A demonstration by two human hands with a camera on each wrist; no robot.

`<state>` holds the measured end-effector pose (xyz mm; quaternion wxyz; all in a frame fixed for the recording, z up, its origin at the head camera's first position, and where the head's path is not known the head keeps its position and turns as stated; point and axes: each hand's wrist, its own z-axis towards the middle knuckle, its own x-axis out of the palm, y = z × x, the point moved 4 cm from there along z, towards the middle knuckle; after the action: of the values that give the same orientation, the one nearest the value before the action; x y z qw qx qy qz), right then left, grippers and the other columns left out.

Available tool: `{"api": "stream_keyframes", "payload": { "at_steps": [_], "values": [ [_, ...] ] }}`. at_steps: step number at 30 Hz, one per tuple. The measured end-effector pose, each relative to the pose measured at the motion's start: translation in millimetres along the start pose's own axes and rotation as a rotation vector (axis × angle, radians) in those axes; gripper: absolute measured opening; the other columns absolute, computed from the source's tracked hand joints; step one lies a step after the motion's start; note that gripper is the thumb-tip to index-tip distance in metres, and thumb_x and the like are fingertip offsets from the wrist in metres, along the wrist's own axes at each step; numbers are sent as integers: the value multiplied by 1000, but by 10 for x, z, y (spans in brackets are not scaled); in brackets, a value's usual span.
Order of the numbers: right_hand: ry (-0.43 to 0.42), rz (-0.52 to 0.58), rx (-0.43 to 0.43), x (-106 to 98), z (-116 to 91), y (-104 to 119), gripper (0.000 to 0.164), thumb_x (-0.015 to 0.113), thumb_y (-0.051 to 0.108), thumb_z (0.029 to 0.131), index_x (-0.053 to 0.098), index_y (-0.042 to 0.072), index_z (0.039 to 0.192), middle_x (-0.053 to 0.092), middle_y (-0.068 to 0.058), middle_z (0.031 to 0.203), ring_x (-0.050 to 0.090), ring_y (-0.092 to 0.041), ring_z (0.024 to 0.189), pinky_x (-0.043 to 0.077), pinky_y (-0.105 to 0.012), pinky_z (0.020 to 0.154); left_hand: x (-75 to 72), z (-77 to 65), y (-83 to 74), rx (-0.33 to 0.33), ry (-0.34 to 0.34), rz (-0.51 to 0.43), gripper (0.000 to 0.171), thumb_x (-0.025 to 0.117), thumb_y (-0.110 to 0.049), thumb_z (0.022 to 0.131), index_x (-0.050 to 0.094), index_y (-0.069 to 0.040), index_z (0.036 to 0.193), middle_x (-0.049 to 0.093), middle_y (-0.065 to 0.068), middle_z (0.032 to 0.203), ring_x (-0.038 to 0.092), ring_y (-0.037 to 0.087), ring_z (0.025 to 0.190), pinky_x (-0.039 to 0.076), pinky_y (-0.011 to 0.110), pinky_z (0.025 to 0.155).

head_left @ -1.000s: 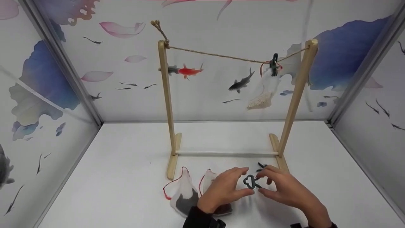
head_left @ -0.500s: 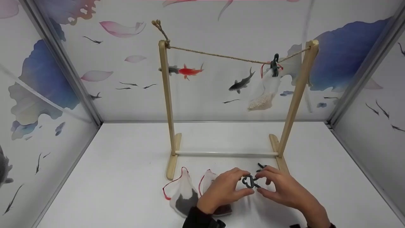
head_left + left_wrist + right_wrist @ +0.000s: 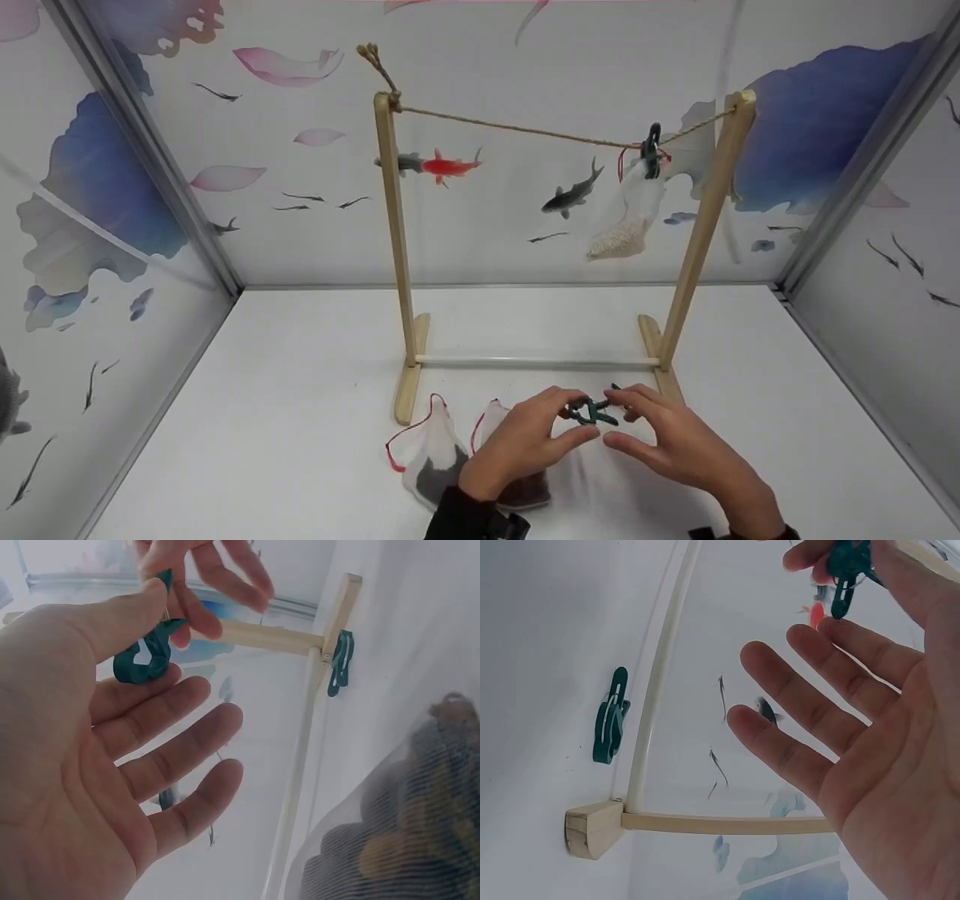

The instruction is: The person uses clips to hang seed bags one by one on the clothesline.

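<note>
My left hand (image 3: 517,439) pinches a dark green plastic clip (image 3: 592,411) between thumb and fingers, held above the table. In the left wrist view, this clip (image 3: 146,652) lies by the thumb and index finger, the other fingers spread. My right hand (image 3: 675,442) is just right of the clip, its thumb apart from it; whether a fingertip touches is unclear. The right wrist view shows the right hand's fingers (image 3: 787,746) extended. A second green clip (image 3: 611,720) lies on the table near the rack's foot, mostly hidden behind the right hand in the head view.
A wooden rack (image 3: 405,240) carries a sagging rope (image 3: 517,131). A clip (image 3: 652,154) holds a drawstring bag of pale grains (image 3: 622,236) on it. Below, a bag with dark contents (image 3: 442,476) and a bag with brown contents (image 3: 529,491) lie by my left forearm.
Both hands have risen slightly and the clip has turned in the left hand's fingers. The right thumb has come away from the clip. The hanging bag stays in place.
</note>
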<state>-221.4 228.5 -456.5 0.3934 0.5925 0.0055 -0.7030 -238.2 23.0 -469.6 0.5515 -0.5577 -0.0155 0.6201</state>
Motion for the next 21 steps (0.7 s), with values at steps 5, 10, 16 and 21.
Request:
{"api": "stream_keyframes", "payload": {
  "at_steps": [5, 10, 16, 21],
  "values": [
    [-21, 12, 6, -6, 6, 15, 27, 71, 32, 97, 62, 22, 120, 64, 13, 107, 64, -6, 88, 53, -32, 70, -13, 11, -32, 35, 18, -137, 46, 57, -41, 104, 55, -11, 139, 63, -5, 124, 61, 2, 106, 49, 19, 86],
    [-73, 24, -22, -19, -14, 35, 24, 72, 20, 95, 61, 25, 117, 61, 18, 96, 57, 1, 80, 48, -26, 62, 48, 32, -48, -1, 98, -198, 45, 50, -44, 106, 53, -14, 140, 63, -9, 116, 60, -1, 97, 50, 18, 79],
    [-119, 43, -48, -38, -24, 46, 21, 73, 18, 95, 59, 27, 108, 55, 21, 87, 53, 1, 71, 46, -25, 57, 104, 39, -76, -21, 129, -214, 43, 48, -45, 107, 52, -17, 140, 63, -10, 107, 59, -1, 93, 51, 18, 74],
    [-140, 70, -42, -54, -16, 53, 20, 72, 18, 96, 57, 29, 101, 54, 21, 82, 51, 1, 67, 45, -25, 55, 122, 45, -91, -11, 143, -196, 43, 47, -44, 108, 52, -17, 140, 62, -10, 108, 58, -1, 94, 52, 20, 74]
  ]
}}
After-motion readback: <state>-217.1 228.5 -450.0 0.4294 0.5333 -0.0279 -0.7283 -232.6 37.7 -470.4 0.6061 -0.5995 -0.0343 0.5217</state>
